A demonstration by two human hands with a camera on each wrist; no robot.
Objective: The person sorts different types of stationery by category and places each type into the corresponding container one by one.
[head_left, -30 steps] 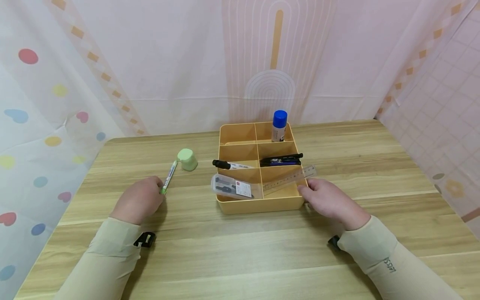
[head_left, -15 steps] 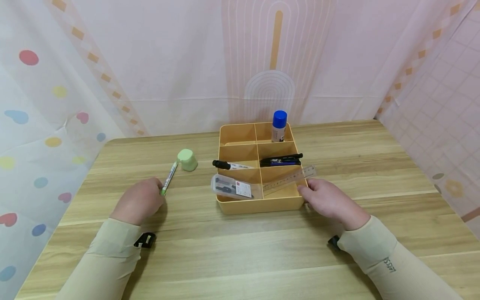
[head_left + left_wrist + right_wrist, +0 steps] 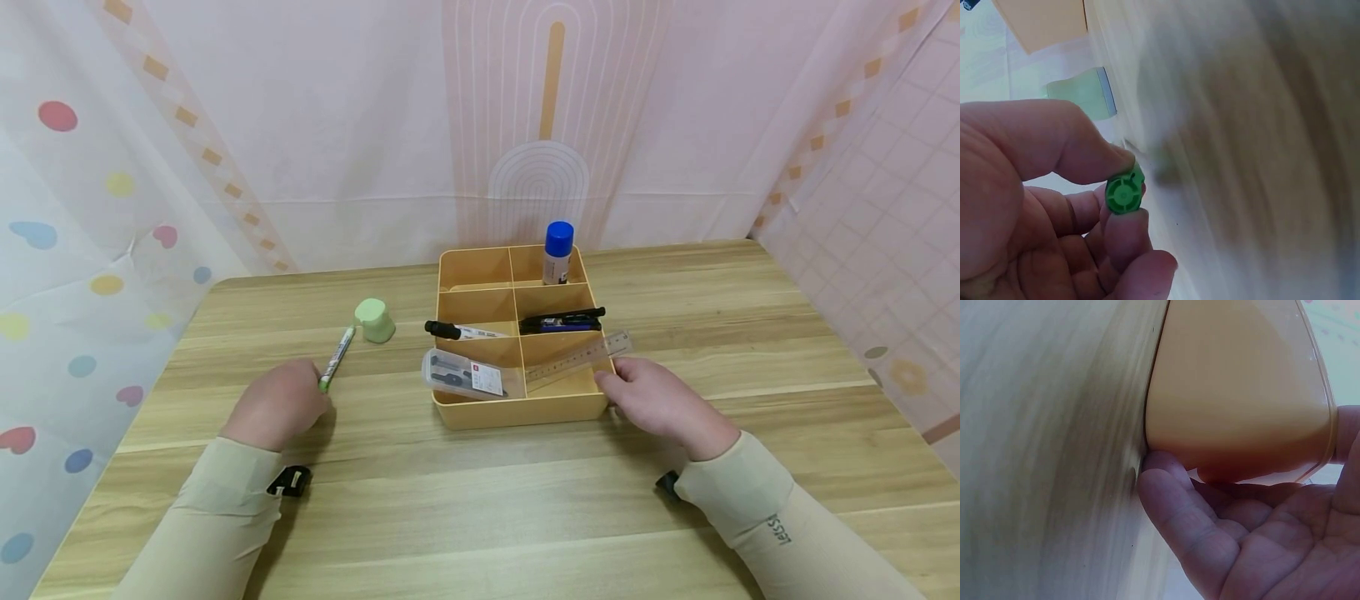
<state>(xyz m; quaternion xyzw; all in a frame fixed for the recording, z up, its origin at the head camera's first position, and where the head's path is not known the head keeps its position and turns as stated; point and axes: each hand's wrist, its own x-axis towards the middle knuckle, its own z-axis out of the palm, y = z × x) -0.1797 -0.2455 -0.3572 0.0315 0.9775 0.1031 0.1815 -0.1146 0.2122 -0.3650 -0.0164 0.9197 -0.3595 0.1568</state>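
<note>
My left hand (image 3: 279,403) pinches a slim white pen (image 3: 338,358) with green ends, left of the organizer box. The left wrist view shows its round green end (image 3: 1124,195) between thumb and fingertip. The far end of the pen points at a pale green, rounded object (image 3: 375,320) standing just beyond it. My right hand (image 3: 660,400) grips the near right corner of the orange-yellow compartment box (image 3: 525,412), thumb over the rim and fingers against the outer wall (image 3: 1235,394). A clear ruler (image 3: 581,358) slants across the compartment beside that thumb.
Inside the box lie a black-capped marker (image 3: 457,331), a clear case with a compass (image 3: 465,375) and dark pens (image 3: 561,322). A blue-capped glue stick (image 3: 558,250) stands in the back right compartment. A patterned curtain (image 3: 360,125) hangs behind the wooden table (image 3: 480,517).
The pen in my left hand has shifted very slightly towards me. My right hand and the box stay in place.
</note>
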